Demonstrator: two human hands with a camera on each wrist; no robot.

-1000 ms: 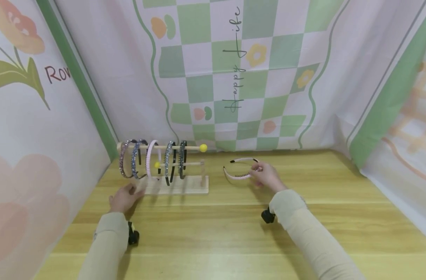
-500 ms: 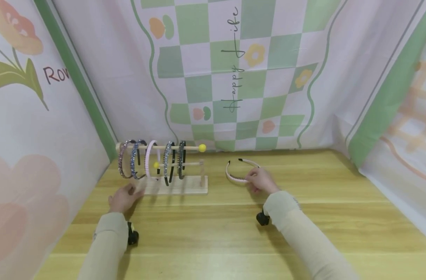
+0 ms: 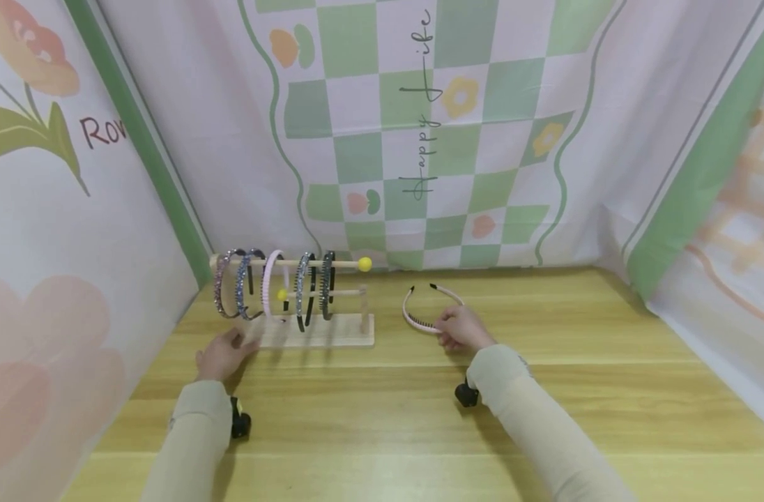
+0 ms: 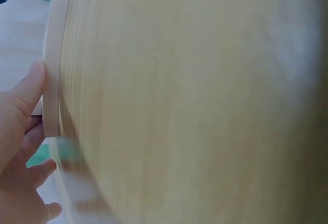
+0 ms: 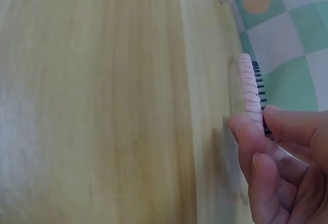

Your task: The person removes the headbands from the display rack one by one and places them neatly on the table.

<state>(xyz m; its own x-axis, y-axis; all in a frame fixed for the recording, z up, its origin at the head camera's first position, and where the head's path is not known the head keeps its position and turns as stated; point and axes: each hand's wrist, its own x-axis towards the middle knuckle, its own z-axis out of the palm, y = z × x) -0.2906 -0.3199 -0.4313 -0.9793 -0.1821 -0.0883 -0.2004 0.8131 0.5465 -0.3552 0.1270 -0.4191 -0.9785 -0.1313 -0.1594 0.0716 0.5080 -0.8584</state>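
Note:
My right hand pinches a pale pink headband between thumb and fingers, right of the wooden headband stand. The band's two dark tips point toward the back. Its wrapped band and black comb teeth show close up in the right wrist view. My left hand grips the front left corner of the stand's base, with the thumb on the edge of the base in the left wrist view. On the stand's upper rod hang several headbands: glittery ones, a pink one and a black one.
Yellow balls cap the upper rod and the lower rod. The wood-grain table meets a checked green and white cloth at the back. Printed cloth also hangs at both sides.
My right hand has shifted a little left and nearer, turning the pink headband so its open ends swing from the left toward the back. My left hand stays at the stand's base.

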